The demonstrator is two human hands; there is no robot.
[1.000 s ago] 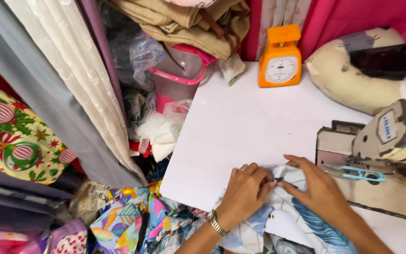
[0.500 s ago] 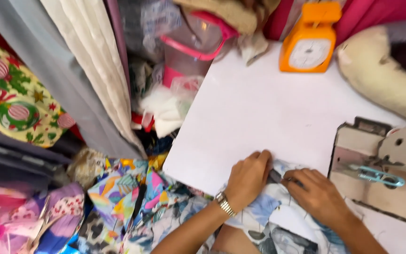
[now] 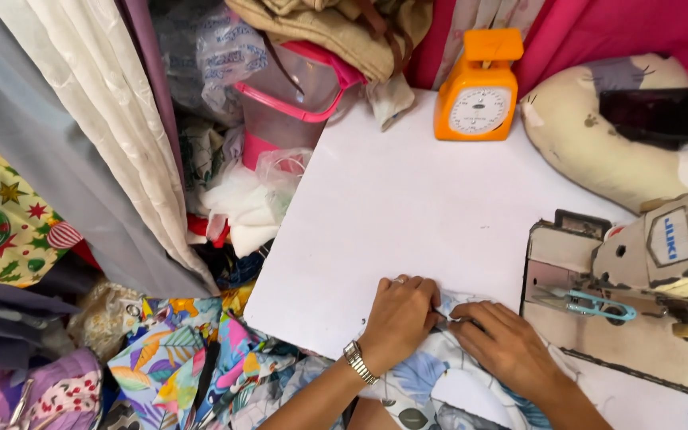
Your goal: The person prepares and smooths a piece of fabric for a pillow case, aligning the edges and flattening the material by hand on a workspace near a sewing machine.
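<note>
Since 0.5 s ago: hands shifted a bit toward the middle of the table's near edge, view swung back so scale and pillow sit fully in shot again; fabric still pinned in the same spot.

Left hand (image 3: pixel 398 318) palm-down on the white table (image 3: pixel 392 207) at its near edge, fingers curled and pressed onto the edge of the leaf-print fabric (image 3: pixel 431 382), thumb side toward the other hand. Ring on one finger, metal watch (image 3: pixel 359 362) at the wrist. Right hand (image 3: pixel 503 342) just beside it, fingers bent, tips pinching a fold of the same fabric w/ the left fingertips nearly touching. Whether anything small sits betw. the fingertips: cannot tell.

Fabric: white w/ blue and grey leaves, lying at the near edge, partly under both hands, rest hanging off toward the wearer.

Sewing machine (image 3: pixel 662 255) at the right edge of the table, cream, worn; teal thread snips (image 3: pixel 591 305) lying on its bed, well apart from the right hand. Orange dial scale (image 3: pixel 478 91) upright at the far edge. Cream printed pillow (image 3: pixel 599 151) at the far right corner, dark flat object on top of it.

Off the left edge: clear bucket w/ pink rim and handle (image 3: pixel 292 95), plastic bags, heap of colourful printed cloth (image 3: pixel 193 358) below the near left corner, grey and cream curtains (image 3: pixel 97 143) further left.
</note>
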